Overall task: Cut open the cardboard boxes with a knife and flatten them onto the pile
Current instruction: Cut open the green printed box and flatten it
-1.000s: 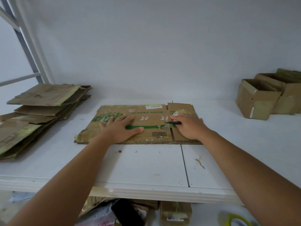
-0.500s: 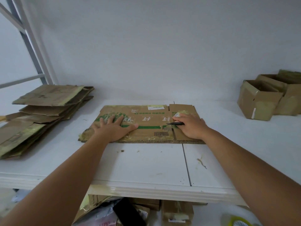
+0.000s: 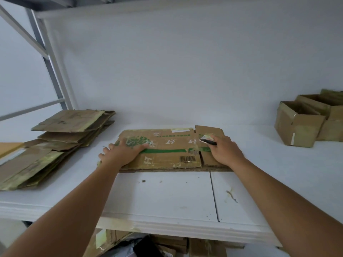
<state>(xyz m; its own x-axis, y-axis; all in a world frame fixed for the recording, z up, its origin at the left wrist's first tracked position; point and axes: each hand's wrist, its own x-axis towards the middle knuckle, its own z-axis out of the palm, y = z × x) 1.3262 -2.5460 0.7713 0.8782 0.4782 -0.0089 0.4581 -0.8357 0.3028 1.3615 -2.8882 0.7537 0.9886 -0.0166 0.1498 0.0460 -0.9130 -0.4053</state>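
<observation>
A flattened brown cardboard box (image 3: 172, 151) with green print and a barcode lies on the white shelf (image 3: 167, 197) in front of me. My left hand (image 3: 120, 154) lies spread on its left end, fingers over the left edge. My right hand (image 3: 225, 151) rests on the box's right flaps and grips a black knife (image 3: 208, 141), whose tip points left. The pile of flattened boxes (image 3: 55, 141) lies at the left of the shelf.
Two or three upright open cardboard boxes (image 3: 300, 123) stand at the far right of the shelf. A metal rack post (image 3: 50, 62) rises at the left behind the pile. More cardboard and a dark object (image 3: 148, 245) lie below the shelf edge.
My left hand has slid left along the flat box to its left end. The right hand with the knife stays on the right flaps. The view has tilted up.
</observation>
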